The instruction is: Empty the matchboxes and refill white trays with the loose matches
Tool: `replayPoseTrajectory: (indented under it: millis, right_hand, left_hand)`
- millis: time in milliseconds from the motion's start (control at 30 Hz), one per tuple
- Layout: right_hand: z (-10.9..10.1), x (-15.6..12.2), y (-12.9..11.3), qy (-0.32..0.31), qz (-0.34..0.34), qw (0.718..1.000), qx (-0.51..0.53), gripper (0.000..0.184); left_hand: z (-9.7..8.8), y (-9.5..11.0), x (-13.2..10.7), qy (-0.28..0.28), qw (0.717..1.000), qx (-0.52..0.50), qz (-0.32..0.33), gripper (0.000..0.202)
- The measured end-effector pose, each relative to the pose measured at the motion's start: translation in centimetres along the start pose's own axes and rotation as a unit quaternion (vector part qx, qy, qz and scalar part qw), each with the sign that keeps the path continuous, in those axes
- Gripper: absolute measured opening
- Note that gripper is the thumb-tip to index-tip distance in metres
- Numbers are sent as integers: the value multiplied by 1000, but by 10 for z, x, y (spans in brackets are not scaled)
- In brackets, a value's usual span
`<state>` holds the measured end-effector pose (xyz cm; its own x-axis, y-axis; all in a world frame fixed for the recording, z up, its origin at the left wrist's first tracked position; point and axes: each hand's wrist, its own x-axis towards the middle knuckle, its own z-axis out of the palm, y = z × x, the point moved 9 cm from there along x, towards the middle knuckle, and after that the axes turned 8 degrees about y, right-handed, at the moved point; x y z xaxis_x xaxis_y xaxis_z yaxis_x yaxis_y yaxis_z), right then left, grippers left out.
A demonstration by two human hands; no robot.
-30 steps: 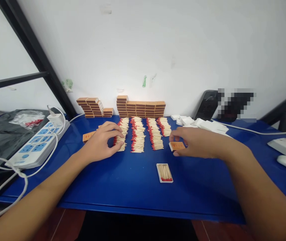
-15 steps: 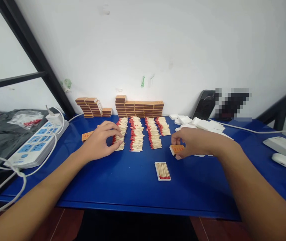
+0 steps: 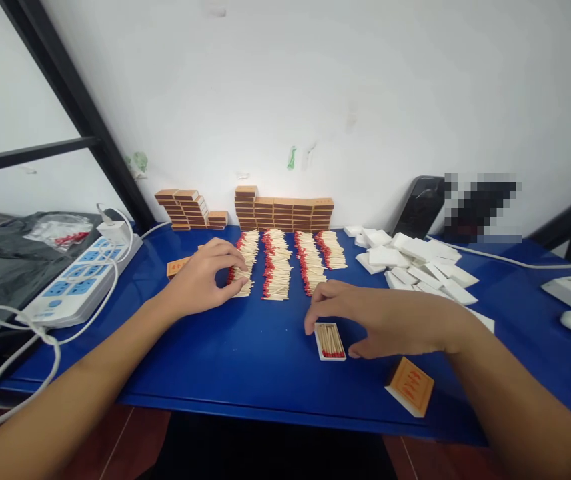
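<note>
Head view: nearest, an orange matchbox sleeve [image 3: 409, 385] lies by the bench [image 3: 245, 373] front edge, at 4 o'clock from the open tray of matches [image 3: 329, 341]. The right hand [image 3: 380, 320] arches over that tray, thumb and forefinger either side; whether its grip has closed cannot be told. At 10 o'clock, the left hand [image 3: 200, 283] has its grip closed on the leftmost match row [image 3: 243, 263]. Stacked matchboxes [image 3: 283, 213] line the wall.

Makeshift workshop: matches [image 3: 277, 267], stacked matchboxes [image 3: 285, 213]

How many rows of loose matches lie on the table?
4, side by side before the stacked matchboxes: first row partly under the left hand, second row, third row, fourth row. The hand may hide more.
</note>
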<state>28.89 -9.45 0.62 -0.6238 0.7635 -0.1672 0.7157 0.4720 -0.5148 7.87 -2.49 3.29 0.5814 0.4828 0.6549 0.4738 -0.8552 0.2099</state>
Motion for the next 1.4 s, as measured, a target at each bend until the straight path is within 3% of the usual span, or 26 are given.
replayPoseTrajectory:
  millis: [100, 200, 400, 600, 767, 1100, 1400]
  right_hand:
    - [7, 7, 1, -19, -17, 1000, -1, 45]
    - [4, 8, 17, -29, 32, 999, -6, 39]
    - [-29, -2, 78, 52, 186, 979, -71, 40]
    - [-46, 8, 111, 108, 186, 972, -98, 37]
    - [-59, 17, 111, 186, 145, 965, -118, 38]
    - [-60, 16, 105, 179, 85, 975, -99, 41]
    - [-59, 20, 108, 185, 104, 974, -85, 38]
  left_hand:
    - [1, 0, 0, -5, 1000, -5, 0, 8]
    - [1, 0, 0, -5, 1000, -6, -2, 8]
    - [1, -1, 0, -4, 1000, -11, 2, 9]
    - [2, -1, -1, -12, 1000, -11, -6, 9]
    - [3, -1, -1, -17, 1000, -9, -6, 9]
    - [3, 0, 0, -26, 1000, -9, -13, 11]
    - [3, 0, 1, -30, 999, -10, -14, 11]
